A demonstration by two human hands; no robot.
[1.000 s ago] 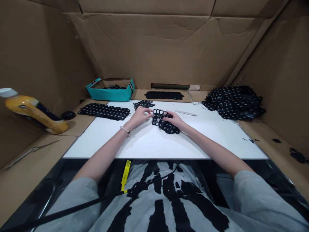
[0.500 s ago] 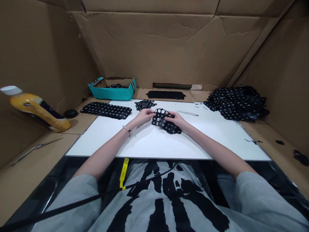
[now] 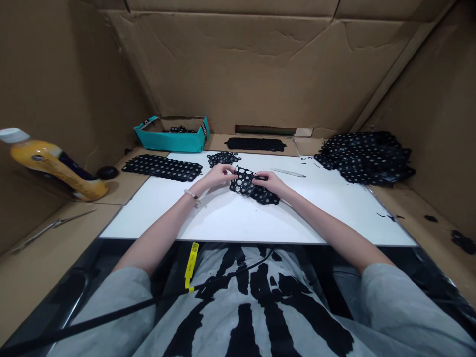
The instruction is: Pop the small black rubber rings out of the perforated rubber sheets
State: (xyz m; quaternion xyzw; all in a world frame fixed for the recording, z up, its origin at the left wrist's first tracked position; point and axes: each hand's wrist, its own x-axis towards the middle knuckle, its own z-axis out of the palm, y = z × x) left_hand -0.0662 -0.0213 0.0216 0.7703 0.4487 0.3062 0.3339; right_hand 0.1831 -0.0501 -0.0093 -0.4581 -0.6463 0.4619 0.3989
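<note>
Between my hands, just above the white board [image 3: 223, 218], is a black sheet full of round holes [image 3: 247, 186]. My left hand [image 3: 221, 174] pinches its upper left edge with thumb and fingertips. On its right side, my right hand [image 3: 272, 182] grips the sheet between thumb and fingers, and the lower right part hangs below that thumb. Just behind my left hand lies a small pile of black rings [image 3: 224, 158]. A pale pen-like tool [image 3: 288, 172] rests on the board beyond my right hand.
Flat holed sheets [image 3: 163, 167] lie at left, with a heap of them [image 3: 366, 158] at right. Along the back stand a teal box [image 3: 173, 141] and a black strip stack [image 3: 256, 144]. A yellow bottle [image 3: 55, 166] and tweezers [image 3: 54, 225] are far left. Cardboard walls enclose the area.
My left hand has shifted slightly left, and the sheet's left part is drawn out that way and lies flatter. My right hand keeps its grip almost in place.
</note>
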